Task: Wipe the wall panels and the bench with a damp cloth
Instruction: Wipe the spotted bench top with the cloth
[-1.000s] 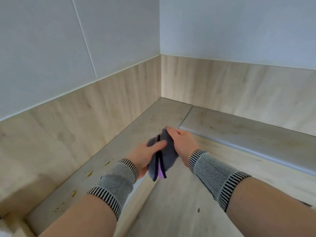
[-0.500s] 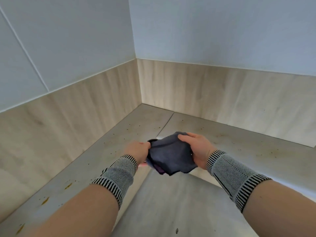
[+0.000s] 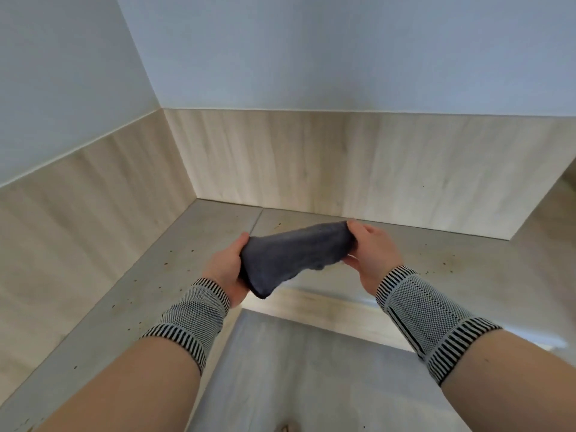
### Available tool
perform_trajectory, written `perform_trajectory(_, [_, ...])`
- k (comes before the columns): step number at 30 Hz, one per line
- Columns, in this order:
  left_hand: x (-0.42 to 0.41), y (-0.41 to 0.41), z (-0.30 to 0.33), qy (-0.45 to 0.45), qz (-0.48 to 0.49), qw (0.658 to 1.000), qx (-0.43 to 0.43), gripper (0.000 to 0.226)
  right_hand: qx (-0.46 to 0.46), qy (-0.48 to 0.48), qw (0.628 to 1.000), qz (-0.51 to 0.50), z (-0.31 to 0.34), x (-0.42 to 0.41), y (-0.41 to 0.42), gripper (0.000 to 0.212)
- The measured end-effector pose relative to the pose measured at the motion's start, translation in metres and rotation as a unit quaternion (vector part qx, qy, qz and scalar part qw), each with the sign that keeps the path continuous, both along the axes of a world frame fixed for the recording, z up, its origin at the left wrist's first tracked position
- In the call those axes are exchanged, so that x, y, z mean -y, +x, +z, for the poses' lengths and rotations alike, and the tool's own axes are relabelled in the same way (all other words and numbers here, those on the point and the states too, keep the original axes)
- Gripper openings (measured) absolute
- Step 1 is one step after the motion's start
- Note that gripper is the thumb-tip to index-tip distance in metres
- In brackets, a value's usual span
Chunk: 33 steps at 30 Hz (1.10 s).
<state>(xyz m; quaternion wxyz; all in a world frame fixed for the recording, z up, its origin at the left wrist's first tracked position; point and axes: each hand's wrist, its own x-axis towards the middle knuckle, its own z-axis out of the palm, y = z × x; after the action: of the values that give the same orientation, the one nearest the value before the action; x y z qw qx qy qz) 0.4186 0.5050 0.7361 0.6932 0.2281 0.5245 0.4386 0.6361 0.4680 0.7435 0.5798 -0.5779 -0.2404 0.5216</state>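
A dark grey cloth (image 3: 290, 257) is stretched between both hands, held in the air above the corner of the bench (image 3: 199, 244). My left hand (image 3: 226, 269) grips its lower left end and my right hand (image 3: 371, 254) pinches its upper right end. The pale wood bench runs in an L along two walls and carries small brown specks. Light wood wall panels (image 3: 343, 163) rise behind it, with plain white wall (image 3: 311, 51) above.
The floor (image 3: 296, 378) in front of the bench is pale wood-look. A rounded bench front edge (image 3: 327, 304) runs below the hands. At the right the back panel ends at a corner (image 3: 536, 207). Both wrists wear striped knit bands.
The view has swung up and right toward the back wall. My hands have moved apart and spread the bunched cloth out between them.
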Motion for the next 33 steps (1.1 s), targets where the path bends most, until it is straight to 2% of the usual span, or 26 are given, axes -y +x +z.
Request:
perform_trajectory(2, [-0.027, 0.014, -0.008, -0.003, -0.06, 0.998, 0.0, 0.034, 0.031, -0.004, 0.999, 0.043, -0.004, -0.013, 0.014, 0.016])
perform_trajectory(3, [-0.042, 0.019, -0.013, 0.001, -0.106, 0.994, -0.017, 0.032, 0.06, -0.01, 0.997, 0.057, -0.008, -0.021, 0.021, 0.02])
perform_trajectory(5, [-0.074, 0.032, -0.018, 0.009, -0.18, 0.98, -0.087, 0.03, 0.133, -0.044, 0.989, 0.04, -0.015, -0.038, 0.037, 0.038])
perform_trajectory(7, [-0.103, 0.047, -0.02, 0.012, -0.21, 0.963, -0.171, 0.032, 0.145, -0.078, 0.986, 0.012, -0.02, -0.055, 0.054, 0.057])
perform_trajectory(9, [-0.125, 0.061, -0.022, 0.044, -0.233, 0.951, -0.198, 0.049, 0.159, -0.092, 0.982, 0.041, -0.023, -0.066, 0.066, 0.07])
perform_trajectory(10, [-0.141, 0.071, -0.023, 0.086, -0.273, 0.93, -0.231, 0.056, 0.232, -0.11, 0.964, 0.073, -0.021, -0.073, 0.072, 0.071])
perform_trajectory(11, [-0.15, 0.079, -0.022, 0.136, -0.334, 0.885, -0.295, 0.059, 0.337, -0.139, 0.924, 0.114, -0.021, -0.077, 0.077, 0.068])
perform_trajectory(12, [-0.159, 0.09, -0.021, 0.191, -0.409, 0.808, -0.378, 0.057, 0.441, -0.175, 0.868, 0.145, -0.02, -0.08, 0.081, 0.059])
perform_trajectory(13, [-0.165, 0.1, -0.016, 0.239, -0.47, 0.719, -0.453, 0.048, 0.503, -0.199, 0.827, 0.153, -0.017, -0.082, 0.085, 0.047])
perform_trajectory(14, [-0.169, 0.109, -0.015, 0.278, -0.502, 0.648, -0.501, 0.035, 0.526, -0.218, 0.81, 0.138, -0.015, -0.084, 0.09, 0.034])
perform_trajectory(15, [-0.174, 0.118, -0.012, 0.304, -0.512, 0.607, -0.526, 0.02, 0.527, -0.224, 0.813, 0.108, -0.014, -0.087, 0.099, 0.021])
perform_trajectory(16, [-0.181, 0.126, -0.009, 0.321, -0.512, 0.595, -0.531, 0.008, 0.514, -0.224, 0.825, 0.075, -0.011, -0.089, 0.109, 0.01])
perform_trajectory(17, [-0.186, 0.132, -0.006, 0.331, -0.502, 0.604, -0.523, 0.017, 0.483, -0.21, 0.849, 0.033, -0.01, -0.091, 0.121, 0.009])
perform_trajectory(18, [-0.194, 0.139, -0.006, 0.329, -0.491, 0.63, -0.504, 0.028, 0.445, -0.192, 0.875, -0.002, -0.007, -0.093, 0.131, 0.013])
perform_trajectory(19, [-0.199, 0.145, -0.006, 0.311, -0.479, 0.675, -0.468, 0.033, 0.401, -0.174, 0.899, -0.032, -0.004, -0.094, 0.14, 0.016])
perform_trajectory(21, [-0.202, 0.163, -0.005, 0.238, -0.436, 0.793, -0.353, 0.028, 0.33, -0.146, 0.931, -0.06, 0.0, -0.099, 0.153, 0.022])
perform_trajectory(22, [-0.203, 0.175, -0.004, 0.188, -0.406, 0.846, -0.289, 0.022, 0.32, -0.138, 0.935, -0.064, 0.002, -0.103, 0.158, 0.023])
perform_trajectory(23, [-0.201, 0.187, -0.003, 0.139, -0.382, 0.881, -0.24, 0.018, 0.341, -0.136, 0.927, -0.07, 0.001, -0.108, 0.163, 0.026])
perform_trajectory(25, [-0.198, 0.216, -0.004, 0.081, -0.362, 0.908, -0.193, 0.019, 0.418, -0.131, 0.895, -0.081, 0.001, -0.119, 0.17, 0.034])
perform_trajectory(26, [-0.196, 0.231, -0.005, 0.06, -0.364, 0.913, -0.173, 0.024, 0.43, -0.115, 0.893, -0.073, 0.003, -0.124, 0.173, 0.036])
perform_trajectory(29, [-0.193, 0.278, -0.012, 0.03, -0.383, 0.915, -0.121, 0.037, 0.401, -0.092, 0.91, 0.048, 0.002, -0.139, 0.181, 0.023])
perform_trajectory(31, [-0.194, 0.311, -0.023, 0.017, -0.389, 0.914, -0.116, 0.035, 0.394, -0.116, 0.898, 0.157, -0.01, -0.143, 0.201, 0.011])
perform_trajectory(33, [-0.194, 0.341, -0.04, 0.008, -0.378, 0.918, -0.118, 0.028, 0.35, -0.124, 0.912, 0.173, -0.025, -0.14, 0.236, 0.024])
